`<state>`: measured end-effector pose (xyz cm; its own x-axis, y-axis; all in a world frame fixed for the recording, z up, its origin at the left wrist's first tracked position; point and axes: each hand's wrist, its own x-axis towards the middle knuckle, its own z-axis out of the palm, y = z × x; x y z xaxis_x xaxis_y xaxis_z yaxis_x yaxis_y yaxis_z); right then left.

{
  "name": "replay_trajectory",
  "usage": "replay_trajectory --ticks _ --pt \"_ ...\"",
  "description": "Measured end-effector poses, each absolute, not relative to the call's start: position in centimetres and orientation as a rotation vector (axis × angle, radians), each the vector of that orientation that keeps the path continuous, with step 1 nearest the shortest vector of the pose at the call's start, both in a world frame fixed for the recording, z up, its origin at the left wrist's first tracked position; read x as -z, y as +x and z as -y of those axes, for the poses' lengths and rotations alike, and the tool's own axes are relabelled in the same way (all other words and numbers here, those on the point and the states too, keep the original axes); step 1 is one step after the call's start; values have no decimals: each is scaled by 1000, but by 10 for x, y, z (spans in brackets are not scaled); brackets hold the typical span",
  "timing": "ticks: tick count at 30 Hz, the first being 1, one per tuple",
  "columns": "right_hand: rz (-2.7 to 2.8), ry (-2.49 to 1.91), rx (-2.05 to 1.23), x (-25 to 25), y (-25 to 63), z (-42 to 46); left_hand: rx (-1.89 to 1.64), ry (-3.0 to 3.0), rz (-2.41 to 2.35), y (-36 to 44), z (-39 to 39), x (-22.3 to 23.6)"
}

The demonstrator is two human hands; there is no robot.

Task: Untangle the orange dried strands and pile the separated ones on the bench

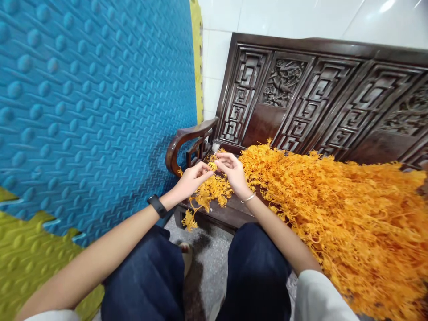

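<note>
My left hand [193,179], with a dark band on its wrist, pinches a small yellow-orange plastic flower piece [212,166]. My right hand [233,173], wearing a thin bracelet, closes its thumb and fingers on the other side of the same piece. Both hands meet over the dark wooden bench seat. Beneath them lies a small cluster of orange plastic flower pieces [214,191], part of it hanging over the front edge of the seat. To the right, a large heap of the same orange pieces [351,209] covers the bench.
The bench has a carved wooden backrest [267,122] and a curved armrest [187,133] close to my left hand. A blue foam mat [100,102] stands upright at the left, with a yellow-green mat [30,263] below it. White tiles [217,53] are behind.
</note>
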<state>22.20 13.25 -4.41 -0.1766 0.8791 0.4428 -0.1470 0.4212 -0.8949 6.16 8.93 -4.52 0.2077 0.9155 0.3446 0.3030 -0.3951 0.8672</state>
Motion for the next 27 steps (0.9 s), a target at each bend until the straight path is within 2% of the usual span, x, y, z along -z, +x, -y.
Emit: replay_trajectory --ticks 7,11,13,19,27 --pt "1639 -644 -853 44 217 -132 -1231 1845 -1252 45 -97 55" --pt "1639 -776 -717 43 223 -130 -1247 1931 -1302 50 -101 51" --pt "1597 -860 -800 43 226 -127 -1292 1975 -1329 55 -103 51" --pt "1504 -908 -1365 46 235 -123 -1277 2198 -1266 70 -114 56" --pt "1498 -797 -1251 47 238 -130 -1387 2243 -1182 71 -116 53"
